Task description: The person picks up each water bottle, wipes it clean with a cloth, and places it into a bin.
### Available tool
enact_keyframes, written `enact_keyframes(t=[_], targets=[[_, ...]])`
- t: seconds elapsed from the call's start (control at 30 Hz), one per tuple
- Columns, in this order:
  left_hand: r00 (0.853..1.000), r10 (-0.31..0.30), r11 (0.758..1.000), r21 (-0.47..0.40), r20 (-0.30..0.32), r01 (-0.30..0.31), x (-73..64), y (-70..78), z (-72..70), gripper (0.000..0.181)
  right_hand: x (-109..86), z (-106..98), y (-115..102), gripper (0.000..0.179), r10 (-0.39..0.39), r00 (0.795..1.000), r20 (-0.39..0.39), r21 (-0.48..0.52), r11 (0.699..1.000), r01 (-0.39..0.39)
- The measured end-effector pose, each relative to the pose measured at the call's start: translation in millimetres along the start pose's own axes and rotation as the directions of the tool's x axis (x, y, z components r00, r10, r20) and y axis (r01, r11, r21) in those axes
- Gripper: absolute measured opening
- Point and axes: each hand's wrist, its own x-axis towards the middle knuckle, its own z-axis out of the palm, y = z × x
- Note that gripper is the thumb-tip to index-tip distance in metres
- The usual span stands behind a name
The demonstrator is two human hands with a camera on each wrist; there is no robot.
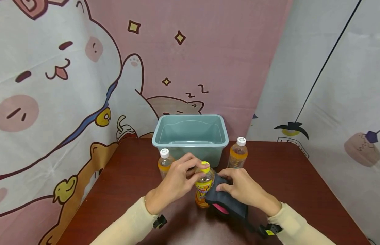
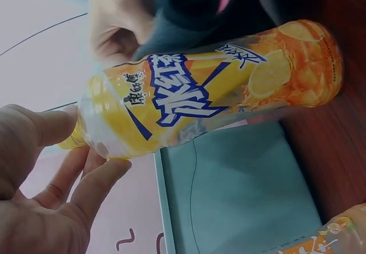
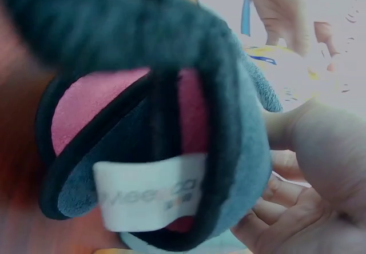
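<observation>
In the head view my left hand point(image 1: 182, 175) pinches the top of an iced tea bottle point(image 1: 203, 187) by its yellow cap. The bottle stands upright on the table; its yellow label faces the camera in the left wrist view, with the thumb and fingers at the neck. My right hand point(image 1: 242, 187) grips a dark grey soft fabric piece point(image 1: 228, 200) with a black edge, pink inside and a white tag point(image 3: 151, 194). This fabric lies against the bottle's right side. Its exact kind is unclear.
Behind the hands stands a pale blue-green plastic bin point(image 1: 190, 144). A white-capped bottle of amber drink point(image 1: 164, 165) is left of the hands, and another such bottle point(image 1: 237, 154) stands to the right. The brown table point(image 1: 300, 190) reaches a patterned cloth backdrop.
</observation>
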Motion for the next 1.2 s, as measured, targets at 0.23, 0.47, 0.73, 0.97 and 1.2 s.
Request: enact_keyframes(t=[0.23, 0.47, 0.73, 0.97, 1.2], targets=[[1.0, -0.003, 1.0, 0.006, -0.007, 0.003, 1.5, 1.4, -1.1, 0.027, 2.6, -16, -10, 0.031, -0.052, 0.995, -0.083, 0.033, 0.998, 0.055], [1.0, 0.016, 1.0, 0.026, -0.005, -0.015, 3.1, 2.4, -0.7, 0.027, 4.3, -22, -16, 0.025, -0.105, 0.978, -0.181, 0.085, 0.989, 0.122], [0.996, -0.08, 0.997, -0.021, 0.041, 0.081, 2.1, 5.8, -2.6, 0.035, 1.2, -26, -18, 0.025, -0.09, 0.982, -0.164, 0.087, 0.991, 0.106], [0.993, -0.098, 0.995, -0.022, 0.063, 0.1, 3.3, 8.5, -2.3, 0.052, -3.9, -37, -14, 0.024, -0.083, 0.983, -0.163, 0.059, 0.994, 0.093], [0.987, -0.151, 0.987, 0.069, 0.049, 0.148, 4.4, 11.3, 2.3, 0.054, -7.1, -43, -9, 0.026, -0.092, 0.974, -0.206, 0.022, 0.995, 0.099]])
